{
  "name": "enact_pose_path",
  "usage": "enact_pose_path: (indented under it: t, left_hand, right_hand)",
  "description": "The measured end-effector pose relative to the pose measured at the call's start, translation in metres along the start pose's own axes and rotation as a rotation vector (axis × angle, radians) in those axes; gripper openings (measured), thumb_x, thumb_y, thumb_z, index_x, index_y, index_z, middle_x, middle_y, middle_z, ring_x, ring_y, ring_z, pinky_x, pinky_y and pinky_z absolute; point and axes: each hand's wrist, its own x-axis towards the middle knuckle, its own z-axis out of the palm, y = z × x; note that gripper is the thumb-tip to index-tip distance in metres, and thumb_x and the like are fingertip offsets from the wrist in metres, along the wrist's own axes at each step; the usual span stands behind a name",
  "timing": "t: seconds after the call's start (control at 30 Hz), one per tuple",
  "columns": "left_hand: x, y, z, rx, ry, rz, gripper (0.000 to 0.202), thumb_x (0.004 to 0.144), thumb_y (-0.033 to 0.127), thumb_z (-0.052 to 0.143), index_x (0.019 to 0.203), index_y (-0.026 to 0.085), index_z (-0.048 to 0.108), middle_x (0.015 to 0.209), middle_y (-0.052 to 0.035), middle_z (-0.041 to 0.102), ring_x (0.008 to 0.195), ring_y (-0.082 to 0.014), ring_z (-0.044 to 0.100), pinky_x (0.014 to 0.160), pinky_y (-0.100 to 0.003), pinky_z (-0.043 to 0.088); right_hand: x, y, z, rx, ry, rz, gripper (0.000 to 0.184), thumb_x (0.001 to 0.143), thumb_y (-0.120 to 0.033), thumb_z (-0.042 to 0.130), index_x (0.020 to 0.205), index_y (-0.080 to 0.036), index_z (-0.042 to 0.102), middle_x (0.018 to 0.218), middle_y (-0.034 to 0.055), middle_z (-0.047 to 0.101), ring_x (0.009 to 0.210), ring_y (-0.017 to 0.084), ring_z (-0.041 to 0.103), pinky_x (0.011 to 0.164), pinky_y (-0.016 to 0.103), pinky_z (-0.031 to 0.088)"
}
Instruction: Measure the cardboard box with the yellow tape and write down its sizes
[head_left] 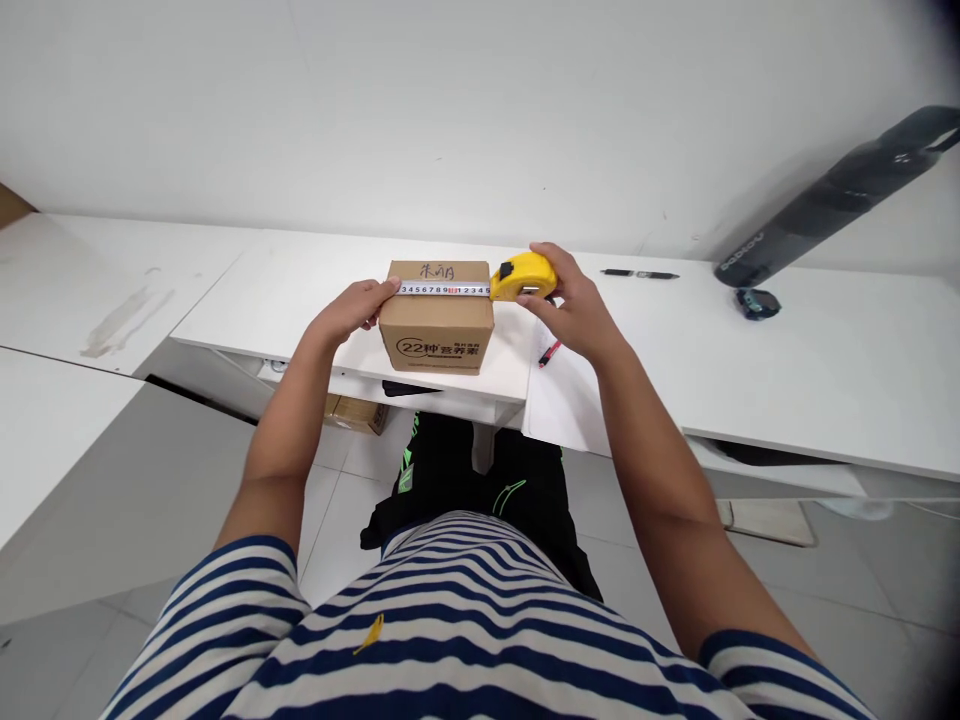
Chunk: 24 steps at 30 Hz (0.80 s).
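A small brown cardboard box [437, 337] with printed and handwritten characters stands on the white desk [315, 262]. Across its top lies the white blade of a tape measure, pulled out from left to right. My left hand [356, 308] pinches the blade's end at the box's left edge, and its fingertips cover that end. At the right edge, my right hand [574, 305] is wrapped round the yellow case of the tape measure [527, 272], thumb in front and fingers behind. The case's mouth sits close to the box's top right edge.
Right of my right hand lie a black pen [640, 274], a small dark round object [757, 303] and a tall dark bottle [832, 205] near the wall. A red-and-black pen [550, 353] rests by white paper [566, 400]. Another carton [356, 413] is below the desk.
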Motion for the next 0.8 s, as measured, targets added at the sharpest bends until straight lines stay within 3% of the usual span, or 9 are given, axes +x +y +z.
enact_pose_path:
  t: [0.17, 0.27, 0.37, 0.47, 0.53, 0.6, 0.67, 0.73, 0.8]
  left_hand:
    - [-0.038, 0.027, 0.001, 0.003, 0.192, 0.190, 0.043, 0.093, 0.057, 0.063, 0.074, 0.021, 0.049, 0.074, -0.0014, 0.056, 0.068, -0.0140, 0.051, 0.065, -0.029, 0.043]
    - [-0.078, 0.041, 0.030, -0.159, 0.244, 0.409, 0.040, 0.089, 0.060, 0.068, 0.088, 0.023, 0.056, 0.082, -0.0010, 0.060, 0.077, -0.0149, 0.058, 0.073, -0.029, 0.050]
    - [-0.107, 0.043, 0.086, -0.478, -0.061, 0.503, 0.060, 0.080, 0.069, 0.074, 0.120, 0.027, 0.058, 0.108, -0.0052, 0.067, 0.096, -0.0173, 0.066, 0.087, -0.032, 0.056]
    - [-0.116, 0.035, 0.151, -0.757, -0.508, 0.378, 0.088, 0.071, 0.081, 0.072, 0.139, 0.029, 0.052, 0.130, -0.0111, 0.066, 0.114, -0.0251, 0.068, 0.098, -0.040, 0.055]
    - [-0.114, 0.029, 0.189, -0.918, -0.560, 0.300, 0.092, 0.067, 0.083, 0.073, 0.139, 0.028, 0.053, 0.134, -0.0114, 0.065, 0.122, -0.0275, 0.066, 0.106, -0.042, 0.051]
    - [-0.106, 0.021, 0.212, -1.000, -0.424, 0.238, 0.089, 0.066, 0.080, 0.077, 0.134, 0.027, 0.056, 0.130, -0.0097, 0.066, 0.120, -0.0260, 0.066, 0.107, -0.041, 0.050]
    - [-0.094, 0.013, 0.217, -0.939, -0.243, 0.208, 0.085, 0.067, 0.077, 0.078, 0.130, 0.025, 0.057, 0.119, -0.0074, 0.069, 0.110, -0.0230, 0.068, 0.101, -0.039, 0.052]
    - [-0.080, 0.005, 0.208, -0.719, -0.183, 0.265, 0.085, 0.065, 0.076, 0.080, 0.127, 0.023, 0.057, 0.107, -0.0057, 0.069, 0.098, -0.0218, 0.068, 0.093, -0.038, 0.054]
    - [-0.067, 0.001, 0.192, -0.361, -0.260, 0.388, 0.083, 0.063, 0.071, 0.083, 0.125, 0.021, 0.058, 0.104, -0.0059, 0.068, 0.096, -0.0239, 0.067, 0.091, -0.040, 0.054]
  right_hand:
    - [-0.023, -0.035, 0.001, -0.120, 0.160, -0.219, 0.053, 0.099, -0.041, 0.057, 0.150, -0.041, 0.040, 0.142, 0.0069, 0.060, 0.134, 0.032, 0.058, 0.108, 0.060, 0.053]
    - [-0.053, -0.057, 0.003, -0.046, 0.261, -0.347, 0.067, 0.096, -0.033, 0.064, 0.152, -0.049, 0.030, 0.136, 0.0042, 0.064, 0.125, 0.029, 0.065, 0.102, 0.055, 0.058]
    - [-0.089, -0.067, 0.017, 0.030, 0.319, -0.339, 0.079, 0.095, -0.029, 0.064, 0.153, -0.056, 0.018, 0.144, 0.0021, 0.061, 0.124, 0.026, 0.068, 0.094, 0.051, 0.063]
    - [-0.119, -0.068, 0.041, -0.041, 0.363, -0.232, 0.082, 0.096, -0.025, 0.058, 0.153, -0.056, 0.009, 0.166, 0.0018, 0.040, 0.144, 0.028, 0.054, 0.097, 0.054, 0.062]
    - [-0.133, -0.067, 0.054, -0.122, 0.369, -0.153, 0.081, 0.097, -0.024, 0.054, 0.154, -0.053, 0.004, 0.175, 0.0036, 0.021, 0.153, 0.030, 0.042, 0.101, 0.058, 0.058]
    - [-0.140, -0.065, 0.055, -0.202, 0.299, -0.057, 0.077, 0.099, -0.026, 0.051, 0.158, -0.044, 0.006, 0.177, 0.0081, 0.009, 0.159, 0.034, 0.029, 0.110, 0.065, 0.050]
    - [-0.140, -0.059, 0.040, -0.221, 0.098, 0.010, 0.070, 0.099, -0.032, 0.052, 0.160, -0.035, 0.016, 0.177, 0.0113, 0.014, 0.162, 0.036, 0.020, 0.118, 0.068, 0.040]
    - [-0.132, -0.043, 0.015, -0.169, -0.147, 0.037, 0.058, 0.101, -0.036, 0.049, 0.157, -0.031, 0.035, 0.171, 0.0101, 0.034, 0.158, 0.034, 0.032, 0.119, 0.062, 0.041]
    - [-0.115, -0.016, -0.013, -0.175, -0.244, 0.121, 0.047, 0.104, -0.031, 0.038, 0.150, -0.031, 0.049, 0.151, 0.0080, 0.061, 0.135, 0.027, 0.062, 0.110, 0.051, 0.052]
